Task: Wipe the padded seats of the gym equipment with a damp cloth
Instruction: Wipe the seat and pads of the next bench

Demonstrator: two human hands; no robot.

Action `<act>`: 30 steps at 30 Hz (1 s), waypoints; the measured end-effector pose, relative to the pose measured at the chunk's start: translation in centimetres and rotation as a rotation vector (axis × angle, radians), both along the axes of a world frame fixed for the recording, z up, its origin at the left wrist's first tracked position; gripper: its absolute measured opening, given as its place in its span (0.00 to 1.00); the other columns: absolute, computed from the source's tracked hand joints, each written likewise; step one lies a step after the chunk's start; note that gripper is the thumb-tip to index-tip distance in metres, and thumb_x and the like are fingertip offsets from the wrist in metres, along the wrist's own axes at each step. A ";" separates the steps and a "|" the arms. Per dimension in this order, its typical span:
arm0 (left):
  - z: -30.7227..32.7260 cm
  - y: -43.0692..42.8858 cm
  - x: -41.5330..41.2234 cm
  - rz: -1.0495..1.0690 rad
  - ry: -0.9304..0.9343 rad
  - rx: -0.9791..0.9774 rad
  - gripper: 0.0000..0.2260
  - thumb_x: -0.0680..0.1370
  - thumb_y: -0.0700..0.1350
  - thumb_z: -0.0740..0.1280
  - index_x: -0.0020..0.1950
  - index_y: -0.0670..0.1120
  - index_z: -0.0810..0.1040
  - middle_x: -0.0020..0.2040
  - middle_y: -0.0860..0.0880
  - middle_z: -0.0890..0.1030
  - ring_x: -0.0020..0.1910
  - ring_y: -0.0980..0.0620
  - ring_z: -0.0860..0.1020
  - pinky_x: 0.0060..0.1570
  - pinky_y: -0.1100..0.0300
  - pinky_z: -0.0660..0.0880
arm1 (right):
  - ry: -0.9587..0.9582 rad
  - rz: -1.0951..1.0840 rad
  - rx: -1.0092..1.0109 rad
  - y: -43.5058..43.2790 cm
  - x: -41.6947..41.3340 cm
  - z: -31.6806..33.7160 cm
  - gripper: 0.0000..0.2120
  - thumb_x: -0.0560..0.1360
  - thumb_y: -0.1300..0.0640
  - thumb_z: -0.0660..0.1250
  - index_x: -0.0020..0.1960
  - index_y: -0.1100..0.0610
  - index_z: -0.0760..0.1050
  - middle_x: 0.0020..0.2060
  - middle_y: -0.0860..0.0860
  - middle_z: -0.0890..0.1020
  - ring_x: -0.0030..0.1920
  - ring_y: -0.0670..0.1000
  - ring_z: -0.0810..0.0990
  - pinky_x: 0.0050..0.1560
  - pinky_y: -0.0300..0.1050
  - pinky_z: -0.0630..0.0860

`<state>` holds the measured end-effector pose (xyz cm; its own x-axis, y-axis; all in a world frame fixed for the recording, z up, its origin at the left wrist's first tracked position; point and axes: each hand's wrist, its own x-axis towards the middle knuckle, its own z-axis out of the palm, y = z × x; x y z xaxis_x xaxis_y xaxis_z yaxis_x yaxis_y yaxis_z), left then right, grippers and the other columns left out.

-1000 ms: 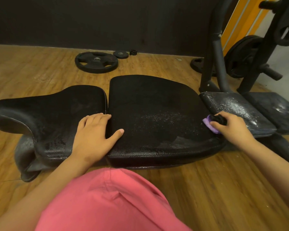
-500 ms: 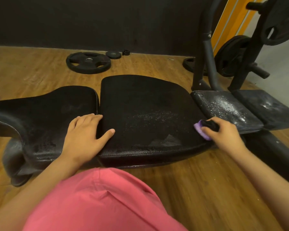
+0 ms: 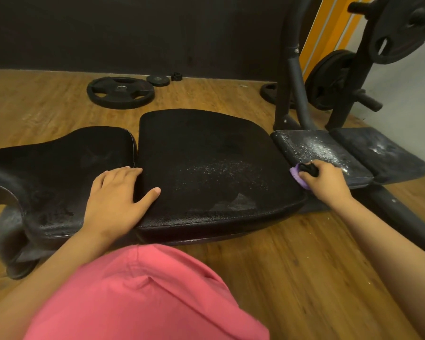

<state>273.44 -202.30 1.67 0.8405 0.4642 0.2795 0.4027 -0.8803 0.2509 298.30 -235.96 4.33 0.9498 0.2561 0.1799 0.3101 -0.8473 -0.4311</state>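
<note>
1. Head view: a low black bench runs left to right across the wooden floor (image 3: 304,278), its long axis crossing the picture. Its padding is grained, leather-like vinyl in separate cushions.
2. The left pad (image 3: 59,168) is curved and narrows toward the far left. The broad middle pad (image 3: 206,153) is roughly square with rounded corners and a stitched front edge; pale specks are scattered over its right half, with a dull smear near its front edge.
3. Just right of it lie two smaller rectangular pads. The near small pad (image 3: 314,146) is thick with white specks, and the far small pad (image 3: 378,150) carries a whitish patch.
4. The cloth (image 3: 295,176), purple and bunched, sits at the gap between the middle pad and the near small pad. The right hand (image 3: 325,181) is closed around it, together with something black I cannot identify, knuckles up, forearm reaching in from the lower right.
5. The left hand (image 3: 115,200) lies flat and open, palm down, fingers together on the left pad and thumb spread onto the middle pad, spanning the seam.
6. A pink garment (image 3: 145,298) fills the bottom centre.
7. Behind, a round weight plate (image 3: 120,92) lies flat on the floor before a dark wall, and a black metal rack (image 3: 297,77) holds more plates at the right.
</note>
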 end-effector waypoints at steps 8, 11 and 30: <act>0.2 -0.2 0.0 0.005 0.001 -0.014 0.41 0.69 0.70 0.46 0.68 0.44 0.73 0.67 0.42 0.75 0.70 0.44 0.68 0.70 0.48 0.57 | 0.010 0.049 0.167 0.1 -6.5 -0.4 0.04 0.73 0.57 0.70 0.42 0.56 0.77 0.34 0.51 0.80 0.39 0.50 0.78 0.34 0.36 0.68; 0.3 -0.2 0.0 0.002 0.004 -0.020 0.42 0.68 0.70 0.45 0.69 0.44 0.73 0.67 0.42 0.75 0.70 0.44 0.68 0.71 0.48 0.57 | -0.035 0.000 0.104 1.6 -6.8 0.2 0.05 0.73 0.56 0.69 0.42 0.57 0.76 0.34 0.52 0.79 0.40 0.55 0.79 0.34 0.46 0.67; -0.1 0.0 -0.4 -0.040 0.008 -0.035 0.42 0.69 0.67 0.44 0.70 0.41 0.71 0.68 0.42 0.74 0.71 0.44 0.67 0.72 0.50 0.54 | -0.065 0.576 0.106 17.6 -18.7 1.6 0.09 0.77 0.51 0.65 0.52 0.57 0.75 0.46 0.53 0.76 0.47 0.55 0.77 0.40 0.43 0.64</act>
